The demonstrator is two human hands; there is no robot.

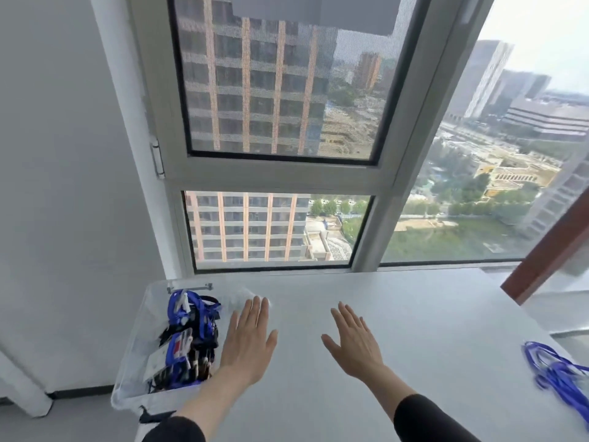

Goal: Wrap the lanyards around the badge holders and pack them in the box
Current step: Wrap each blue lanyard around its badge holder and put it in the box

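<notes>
Here, both hands lie flat and empty over the white table [414, 330], palms down, fingers stretched out and released. The left hand [248, 346] sits at the table's left edge, just beside the clear plastic box [134, 371], its fingertips pointing toward the window [280, 90]. The right hand [353, 342] is near the middle of the table, fingers angled up and to the left. Inside the box lie wrapped badge holders [188, 346] bundled in blue and black straps, heaped along the box's long axis, which runs from the near edge toward the window. Any print on the cards is too small to read. At the table's right edge, a loose tangle of blue lanyards [554, 371] lies well apart from both hands.
</notes>
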